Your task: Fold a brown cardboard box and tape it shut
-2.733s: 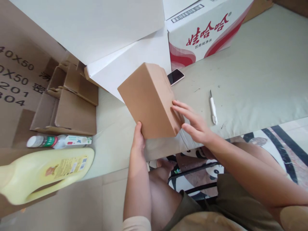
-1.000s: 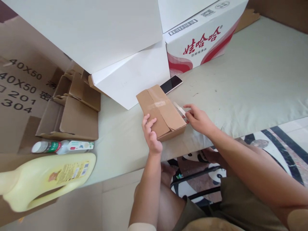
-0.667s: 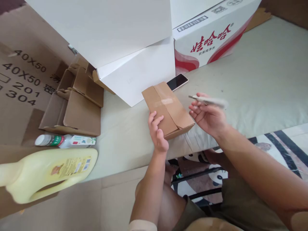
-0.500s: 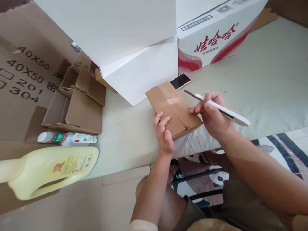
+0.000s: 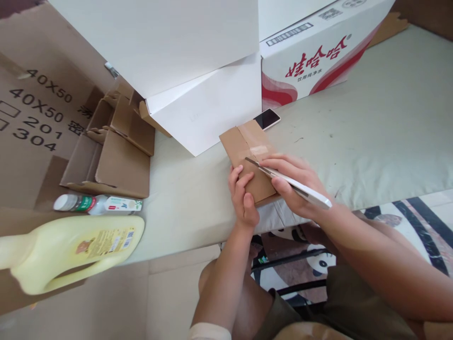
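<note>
Person wears short pale cream cloth sleeve on left arm, tan cloth shirt front, dark olive cloth shorts. Left hand, right hand bare.

small carton: matt brown cardboard | tape: glossy clear film | knife handle: smooth white plastic | knife blade: grey metal | surface: matt creased cloth | jug at surface's near edge: smooth plastic

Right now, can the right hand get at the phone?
Probably not: the right hand holds a white knife, though the phone, partly hidden behind the taped box, shows an unobstructed end.
</note>
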Action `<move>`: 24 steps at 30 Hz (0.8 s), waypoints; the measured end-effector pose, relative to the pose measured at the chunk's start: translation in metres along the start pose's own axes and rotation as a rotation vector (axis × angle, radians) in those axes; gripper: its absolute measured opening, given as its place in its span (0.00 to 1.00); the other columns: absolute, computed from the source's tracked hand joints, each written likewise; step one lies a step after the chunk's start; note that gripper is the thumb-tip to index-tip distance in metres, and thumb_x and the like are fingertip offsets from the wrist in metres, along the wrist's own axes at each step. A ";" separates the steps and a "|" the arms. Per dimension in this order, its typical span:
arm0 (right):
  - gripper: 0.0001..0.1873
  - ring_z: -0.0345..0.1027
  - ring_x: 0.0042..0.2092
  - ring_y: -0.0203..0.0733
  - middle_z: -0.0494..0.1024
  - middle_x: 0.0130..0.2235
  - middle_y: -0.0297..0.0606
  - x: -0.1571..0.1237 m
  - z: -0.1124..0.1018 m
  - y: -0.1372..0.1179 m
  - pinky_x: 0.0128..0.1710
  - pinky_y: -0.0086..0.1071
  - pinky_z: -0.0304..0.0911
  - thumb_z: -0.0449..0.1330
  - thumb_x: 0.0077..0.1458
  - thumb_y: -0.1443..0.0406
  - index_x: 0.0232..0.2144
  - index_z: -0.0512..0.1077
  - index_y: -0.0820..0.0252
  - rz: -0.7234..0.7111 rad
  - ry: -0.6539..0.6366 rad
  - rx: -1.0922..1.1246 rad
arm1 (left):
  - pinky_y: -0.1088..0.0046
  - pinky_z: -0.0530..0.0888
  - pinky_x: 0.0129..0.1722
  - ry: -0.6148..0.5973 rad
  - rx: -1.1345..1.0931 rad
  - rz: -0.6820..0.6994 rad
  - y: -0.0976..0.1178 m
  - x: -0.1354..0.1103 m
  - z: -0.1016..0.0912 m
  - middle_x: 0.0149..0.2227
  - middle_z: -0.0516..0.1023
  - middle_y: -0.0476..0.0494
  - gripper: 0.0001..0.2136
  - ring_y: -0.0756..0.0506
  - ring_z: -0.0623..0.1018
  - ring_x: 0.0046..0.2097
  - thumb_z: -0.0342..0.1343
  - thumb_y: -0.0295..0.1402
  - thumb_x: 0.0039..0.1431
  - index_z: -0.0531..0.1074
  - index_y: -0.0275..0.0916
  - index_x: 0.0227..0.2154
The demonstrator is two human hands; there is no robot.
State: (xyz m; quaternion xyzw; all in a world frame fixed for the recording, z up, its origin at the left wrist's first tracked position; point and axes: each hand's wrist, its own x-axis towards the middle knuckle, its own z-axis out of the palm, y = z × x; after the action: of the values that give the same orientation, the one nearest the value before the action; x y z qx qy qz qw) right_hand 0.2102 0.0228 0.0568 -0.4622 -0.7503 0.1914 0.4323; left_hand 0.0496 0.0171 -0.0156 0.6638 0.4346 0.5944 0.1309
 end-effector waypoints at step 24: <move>0.14 0.75 0.51 0.53 0.82 0.47 0.45 0.000 0.008 -0.005 0.50 0.48 0.67 0.51 0.65 0.58 0.46 0.73 0.54 0.018 0.085 -0.072 | 0.52 0.62 0.67 0.011 -0.021 -0.014 -0.003 -0.002 0.001 0.61 0.70 0.38 0.19 0.39 0.68 0.66 0.39 0.43 0.71 0.72 0.43 0.51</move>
State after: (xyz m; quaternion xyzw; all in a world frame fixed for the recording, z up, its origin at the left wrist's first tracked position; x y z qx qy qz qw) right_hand 0.2008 0.0212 0.0563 -0.4919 -0.7334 0.1486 0.4450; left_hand 0.0491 0.0178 -0.0189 0.6561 0.4337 0.6016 0.1397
